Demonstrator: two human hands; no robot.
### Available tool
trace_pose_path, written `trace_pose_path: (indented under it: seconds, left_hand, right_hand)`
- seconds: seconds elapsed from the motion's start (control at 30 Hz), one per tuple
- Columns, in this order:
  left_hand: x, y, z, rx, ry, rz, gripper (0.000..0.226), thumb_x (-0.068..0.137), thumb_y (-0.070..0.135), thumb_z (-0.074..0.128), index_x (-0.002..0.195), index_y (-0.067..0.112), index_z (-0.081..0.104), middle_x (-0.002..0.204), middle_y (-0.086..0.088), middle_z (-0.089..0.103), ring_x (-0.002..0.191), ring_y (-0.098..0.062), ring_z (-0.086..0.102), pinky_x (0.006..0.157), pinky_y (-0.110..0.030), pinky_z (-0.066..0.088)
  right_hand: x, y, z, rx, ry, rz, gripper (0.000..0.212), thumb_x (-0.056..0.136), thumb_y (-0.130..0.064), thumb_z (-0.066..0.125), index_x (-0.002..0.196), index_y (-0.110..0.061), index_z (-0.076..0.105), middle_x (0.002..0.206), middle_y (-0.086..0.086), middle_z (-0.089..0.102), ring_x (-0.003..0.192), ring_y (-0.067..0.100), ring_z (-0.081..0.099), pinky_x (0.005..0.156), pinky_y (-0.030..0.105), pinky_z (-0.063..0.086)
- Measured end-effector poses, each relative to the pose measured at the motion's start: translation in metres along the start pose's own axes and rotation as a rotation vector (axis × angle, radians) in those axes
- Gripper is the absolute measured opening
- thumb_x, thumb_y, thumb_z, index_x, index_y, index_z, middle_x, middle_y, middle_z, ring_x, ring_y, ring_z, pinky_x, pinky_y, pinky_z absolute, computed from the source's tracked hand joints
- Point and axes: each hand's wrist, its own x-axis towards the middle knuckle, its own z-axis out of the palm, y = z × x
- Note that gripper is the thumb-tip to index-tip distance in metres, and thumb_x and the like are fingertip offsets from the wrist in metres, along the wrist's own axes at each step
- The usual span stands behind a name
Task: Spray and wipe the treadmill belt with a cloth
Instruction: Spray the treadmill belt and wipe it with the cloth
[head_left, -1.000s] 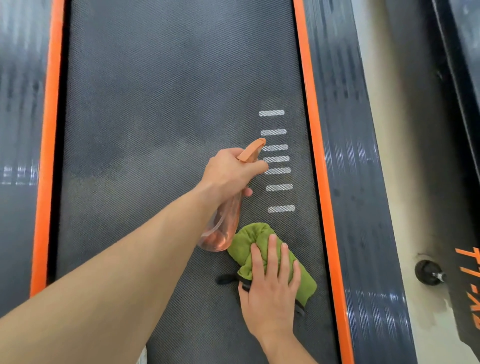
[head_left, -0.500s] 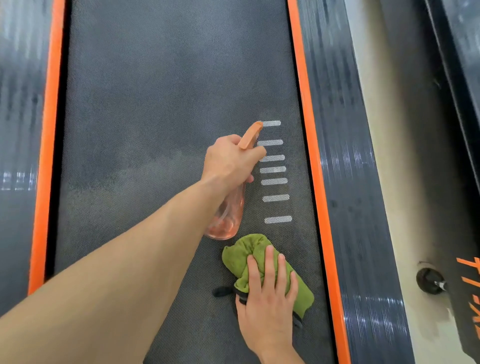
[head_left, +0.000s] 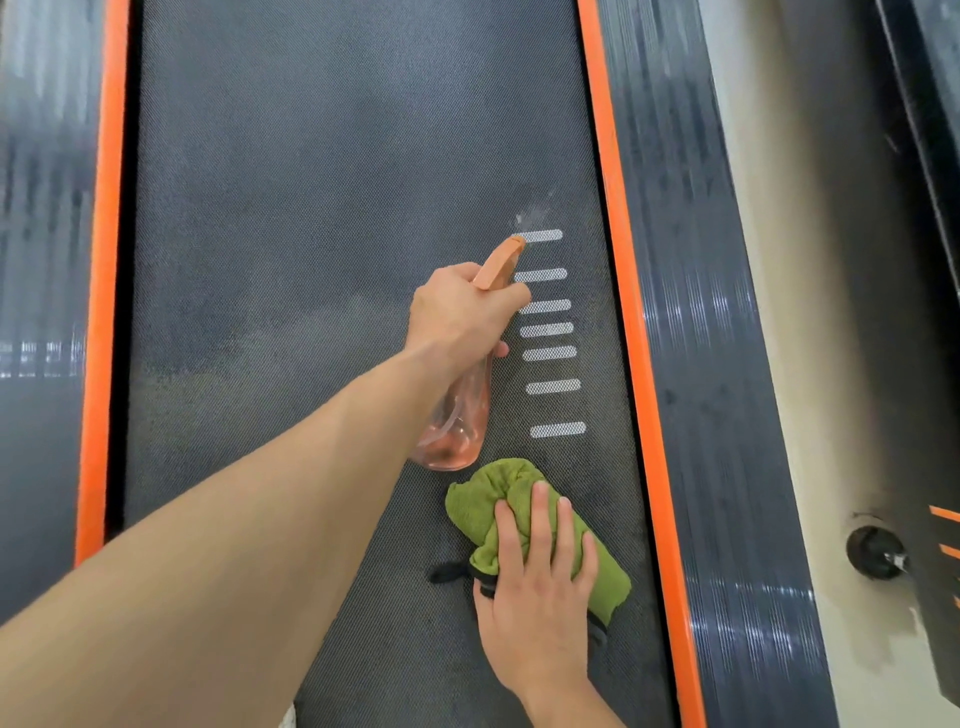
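The dark grey treadmill belt (head_left: 311, 208) runs up the middle of the view between two orange strips. My left hand (head_left: 460, 312) grips a clear orange spray bottle (head_left: 457, 421) by its neck, nozzle pointing up the belt. A faint puff of mist (head_left: 535, 213) hangs just ahead of the nozzle. My right hand (head_left: 537, 587) lies flat on a crumpled green cloth (head_left: 483, 499), pressing it onto the belt below the bottle. Something black sticks out from under the cloth on its left.
White dash markings (head_left: 548, 330) line the belt's right side. Orange strips (head_left: 631, 364) and ribbed black side rails (head_left: 727, 415) border the belt. Pale floor (head_left: 810, 260) lies to the right, with a small black wheel (head_left: 875, 551) and part of another machine.
My left hand has moved the bottle a little up the belt and mist now shows at the nozzle. The right hand stays on the cloth.
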Motion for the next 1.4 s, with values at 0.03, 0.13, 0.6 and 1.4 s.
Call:
trace_pose_path:
  seconds: [0.03,0.13,0.6,1.4]
  left_hand:
    - [-0.001,-0.001,0.0,-0.015,-0.001,0.006,0.012,0.083,0.032,0.073,0.084,0.02,0.073,0.079,0.002,0.073,0.047,-0.014,0.071,0.064,-0.026,0.057]
    - [0.0,-0.001,-0.001,-0.02,-0.011,0.016,0.021,0.082,0.035,0.076,0.09,0.015,0.077,0.08,0.005,0.072,0.048,-0.013,0.072,0.068,-0.028,0.058]
    - [-0.004,-0.012,0.008,-0.151,-0.133,-0.054,0.019,0.079,0.025,0.073,0.09,0.011,0.08,0.072,-0.002,0.073,0.045,-0.02,0.062,0.055,-0.028,0.054]
    - [-0.017,-0.024,0.003,-0.471,-0.301,-0.083,0.012,0.094,0.009,0.062,0.092,0.018,0.069,0.08,-0.015,0.064,0.049,-0.008,0.062,0.043,-0.022,0.049]
  right_hand:
    - [0.0,0.0,0.001,-0.004,-0.008,-0.001,0.086,0.074,-0.053,0.07,0.15,-0.02,0.046,0.167,0.018,0.021,0.149,0.045,0.028,0.114,0.065,0.025]
    - [0.0,0.0,0.002,0.008,-0.013,0.002,0.097,0.066,-0.05,0.084,0.15,-0.02,0.046,0.167,0.018,0.021,0.149,0.045,0.028,0.114,0.066,0.025]
    - [0.0,0.001,0.002,0.041,-0.025,-0.006,0.098,0.064,-0.052,0.084,0.149,-0.019,0.049,0.167,0.019,0.021,0.149,0.045,0.028,0.113,0.066,0.025]
    - [0.0,0.001,0.0,0.028,-0.007,-0.012,0.1,0.066,-0.054,0.082,0.151,-0.018,0.044,0.166,0.02,0.023,0.149,0.046,0.026,0.114,0.066,0.023]
